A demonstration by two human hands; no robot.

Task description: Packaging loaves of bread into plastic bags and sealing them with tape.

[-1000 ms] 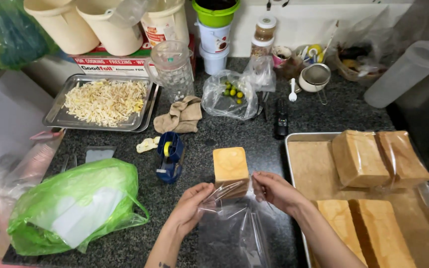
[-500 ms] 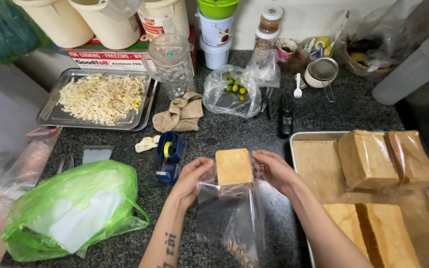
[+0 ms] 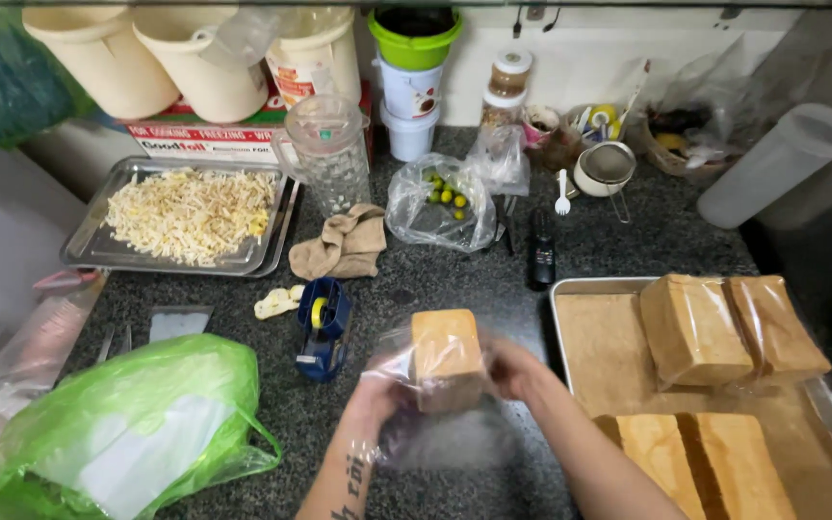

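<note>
A tan block of cake point(image 3: 446, 356) stands on the dark granite counter point(image 3: 435, 279), partly inside a clear plastic bag point(image 3: 435, 424). My left hand point(image 3: 377, 400) grips the bag's left side beside the block. My right hand point(image 3: 517, 371) grips the bag's right side, touching the block. Both hands are blurred. To the right, a metal tray point(image 3: 589, 337) carries two wrapped blocks point(image 3: 729, 327) at the back and two bare ones point(image 3: 700, 462) at the front.
A blue tape dispenser point(image 3: 323, 327) sits just left of the hands. A green plastic bag point(image 3: 127, 433) lies at front left. A tray of shredded food point(image 3: 185, 217), a glass jug point(image 3: 329, 154), a cloth point(image 3: 344, 246) and a bag of small limes point(image 3: 440, 197) stand behind.
The bag lay flat in front of the block with my hands at its mouth. Both hands have since drawn the bag up around the block.
</note>
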